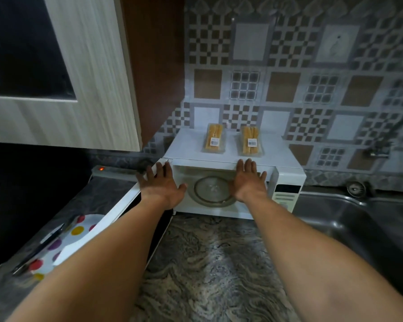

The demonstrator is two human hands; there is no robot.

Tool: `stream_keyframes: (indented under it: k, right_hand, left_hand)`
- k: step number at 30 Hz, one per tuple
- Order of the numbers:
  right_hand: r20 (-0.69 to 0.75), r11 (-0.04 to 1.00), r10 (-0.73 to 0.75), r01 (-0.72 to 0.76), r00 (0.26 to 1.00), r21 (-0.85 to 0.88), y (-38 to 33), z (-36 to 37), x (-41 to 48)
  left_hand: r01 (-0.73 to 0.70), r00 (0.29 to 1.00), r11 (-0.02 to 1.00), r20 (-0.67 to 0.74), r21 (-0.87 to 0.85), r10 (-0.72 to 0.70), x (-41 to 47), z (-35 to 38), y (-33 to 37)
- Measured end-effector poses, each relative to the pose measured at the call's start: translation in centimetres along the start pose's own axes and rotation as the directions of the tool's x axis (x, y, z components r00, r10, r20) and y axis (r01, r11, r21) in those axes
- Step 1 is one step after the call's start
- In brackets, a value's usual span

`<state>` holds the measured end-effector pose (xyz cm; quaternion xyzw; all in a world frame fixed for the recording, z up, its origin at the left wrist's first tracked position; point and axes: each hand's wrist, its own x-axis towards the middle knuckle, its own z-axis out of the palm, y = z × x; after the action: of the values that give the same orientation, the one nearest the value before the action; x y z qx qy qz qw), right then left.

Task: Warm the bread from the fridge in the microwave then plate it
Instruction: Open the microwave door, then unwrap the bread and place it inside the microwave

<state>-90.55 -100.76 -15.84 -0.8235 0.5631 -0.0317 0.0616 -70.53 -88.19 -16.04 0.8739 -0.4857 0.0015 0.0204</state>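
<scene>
A white microwave stands against the tiled wall with its door swung wide to the left. Its glass turntable holds nothing. Two clear packs of bread lie on the microwave's top, one to the left and one to the right. My left hand is stretched out flat in front of the cavity's left edge, fingers spread, holding nothing. My right hand is flat too, fingers pointing up at the top edge just below the right pack.
A plate with coloured dots lies on the counter at the left, with a dark utensil across it. A steel sink and tap are at the right. The marbled counter runs in front. A cabinet door hangs upper left.
</scene>
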Motion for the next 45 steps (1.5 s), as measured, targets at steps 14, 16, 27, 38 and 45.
stream_keyframes:
  k: [14,16,27,38,45]
  right_hand:
    - [-0.322,0.998,0.019,0.001,0.947,0.062,2.3,-4.4,0.3]
    - [-0.329,0.997,0.024,0.002,0.944,0.077,2.8,-4.9,1.3]
    - [-0.261,0.965,0.054,0.016,0.964,0.261,4.3,-5.8,7.2]
    - [-0.223,0.930,0.141,-0.052,0.965,0.363,3.7,-4.9,10.7]
    - [-0.198,0.908,0.208,-0.114,0.958,0.403,3.7,-5.2,11.0]
  left_hand:
    - [-0.188,0.977,0.978,-0.119,-0.088,0.177,3.1,-2.6,6.8]
    - [-0.201,0.972,0.973,-0.146,-0.112,0.184,4.2,-3.0,8.3]
    - [-0.138,0.982,0.908,-0.173,-0.396,0.074,10.7,-3.5,14.2]
    - [0.026,0.981,0.883,-0.160,-0.469,-0.114,14.8,-2.3,16.6]
    - [0.094,0.972,0.880,-0.149,-0.465,-0.182,15.0,-2.6,16.4]
